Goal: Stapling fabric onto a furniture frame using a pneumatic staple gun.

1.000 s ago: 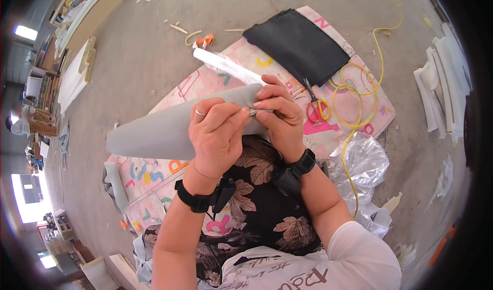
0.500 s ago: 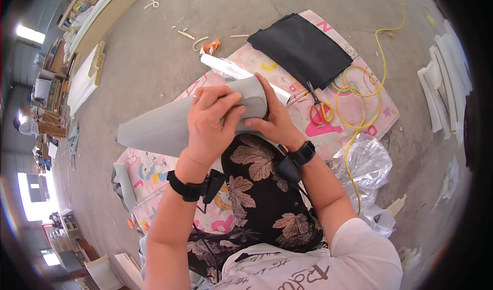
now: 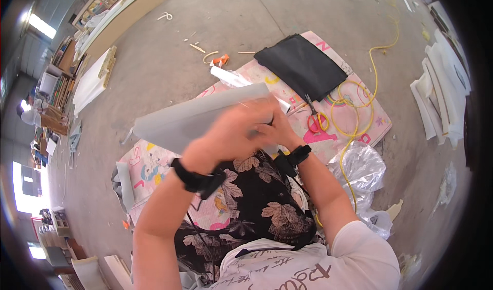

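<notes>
A long grey covered piece (image 3: 200,110), looking like an upholstered cushion part, lies slantwise over my lap, its far-left end resting above the pink mat. My left hand (image 3: 231,133) is on its right part, smeared by motion, so its fingers do not read clearly. At the right end of the piece, my right hand (image 3: 280,126) is closed round it, thumb toward me; the two hands overlap there. Much of that end is hidden behind them. Black straps with small devices sit on both wrists.
A pink patterned mat (image 3: 377,118) holds folded black fabric (image 3: 303,66), scissors (image 3: 317,121) and a plastic film roll (image 3: 231,78). A yellow hose (image 3: 374,74) coils beside crumpled clear plastic (image 3: 359,169). An orange-handled tool (image 3: 221,60) lies beyond the mat; white panels (image 3: 95,82) stand left.
My left hand has swept across the right end and turned, now blurred. The grey piece has tilted, showing more of its flat side, and the view has shifted slightly.
</notes>
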The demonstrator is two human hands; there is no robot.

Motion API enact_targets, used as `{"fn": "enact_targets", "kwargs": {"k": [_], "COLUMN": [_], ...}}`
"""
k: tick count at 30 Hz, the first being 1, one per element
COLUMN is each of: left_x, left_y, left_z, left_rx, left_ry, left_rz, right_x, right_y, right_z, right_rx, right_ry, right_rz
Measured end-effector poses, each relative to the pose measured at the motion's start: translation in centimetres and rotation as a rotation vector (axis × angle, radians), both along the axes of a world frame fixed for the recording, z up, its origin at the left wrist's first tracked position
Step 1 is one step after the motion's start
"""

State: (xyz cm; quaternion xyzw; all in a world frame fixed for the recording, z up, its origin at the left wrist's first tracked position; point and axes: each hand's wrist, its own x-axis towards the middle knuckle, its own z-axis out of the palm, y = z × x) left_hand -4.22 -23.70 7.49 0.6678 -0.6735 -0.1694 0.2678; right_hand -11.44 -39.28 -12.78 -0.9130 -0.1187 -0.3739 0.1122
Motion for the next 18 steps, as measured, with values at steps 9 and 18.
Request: {"fn": "enact_targets", "kwargs": {"k": [9,18], "left_x": [8.6,2.8], "left_y": [16.7,22.4], "left_z": [-0.4,-2.2], "left_rx": [0.161,0.078], "left_ry": [-0.55,-0.584], "left_rz": [0.767,1.088], "right_x": [-0.2,3.9], "right_y": [2.8,4.9], "right_z": [1.3,16.1], "right_rx": [1.06,0.557], "right_ry": [0.527,0.333], "right_rz": [0.081,0.179]}}
